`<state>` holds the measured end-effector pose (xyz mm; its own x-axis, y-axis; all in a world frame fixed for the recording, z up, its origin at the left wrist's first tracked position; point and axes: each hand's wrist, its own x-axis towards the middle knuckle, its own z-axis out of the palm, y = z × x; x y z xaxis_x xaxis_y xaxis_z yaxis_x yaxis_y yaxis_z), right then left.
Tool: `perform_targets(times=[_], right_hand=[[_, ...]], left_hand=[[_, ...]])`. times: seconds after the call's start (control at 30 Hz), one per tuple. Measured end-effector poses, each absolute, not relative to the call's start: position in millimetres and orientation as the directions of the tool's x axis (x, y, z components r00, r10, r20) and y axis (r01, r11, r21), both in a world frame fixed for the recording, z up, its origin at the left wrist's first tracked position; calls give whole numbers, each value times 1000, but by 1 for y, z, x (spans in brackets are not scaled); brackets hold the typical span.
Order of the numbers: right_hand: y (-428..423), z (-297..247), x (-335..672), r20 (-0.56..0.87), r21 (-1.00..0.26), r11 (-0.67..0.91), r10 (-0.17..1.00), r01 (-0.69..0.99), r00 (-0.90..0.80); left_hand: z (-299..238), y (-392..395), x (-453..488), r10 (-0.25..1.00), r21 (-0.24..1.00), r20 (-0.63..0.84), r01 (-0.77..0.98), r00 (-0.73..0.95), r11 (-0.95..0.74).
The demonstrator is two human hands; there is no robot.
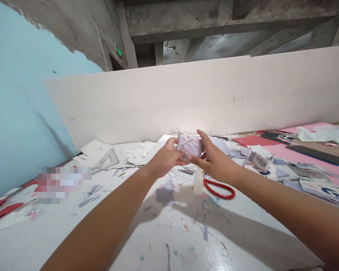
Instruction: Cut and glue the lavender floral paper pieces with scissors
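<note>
Head view: left hand and right hand both grip 1 lilac paper packet, near 1 pair of red scissors.

nothing legible, even the green exit sign

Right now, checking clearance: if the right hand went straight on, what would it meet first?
Most likely the lilac paper packet, which the right hand already touches; depth is hard to judge.

Left grip and right grip hold lilac paper packet; red scissors, plastic bottle lie just below, on counter.
</note>
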<state>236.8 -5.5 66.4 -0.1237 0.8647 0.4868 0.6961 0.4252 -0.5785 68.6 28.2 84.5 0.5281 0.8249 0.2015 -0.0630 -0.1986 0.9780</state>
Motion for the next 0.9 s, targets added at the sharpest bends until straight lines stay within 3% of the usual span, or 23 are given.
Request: perform_targets(times=[0.27,0.43,0.53,0.63,0.8,0.9], right_hand=[[12,95,228,423,-574,361,899,735,-112],[21,94,236,516,-476,367,853,799,-85],[27,89,240,574,-552,380,819,742,8],[28,84,240,544,-655,436,839,617,-15],[21,78,231,505,-601,459,853,655,-135],[23,77,230,450,-668,403,888,626,-92]], left_hand=[[92,26,55,747,994,10,75,664,-80],[87,32,57,756,991,25,82,654,-103],[86,35,55,791,986,52,94,610,-137],[86,36,55,832,981,78,106,549,-162],[84,34,58,828,959,81,182,555,-216],[82,34,58,813,927,77,258,577,-271]])
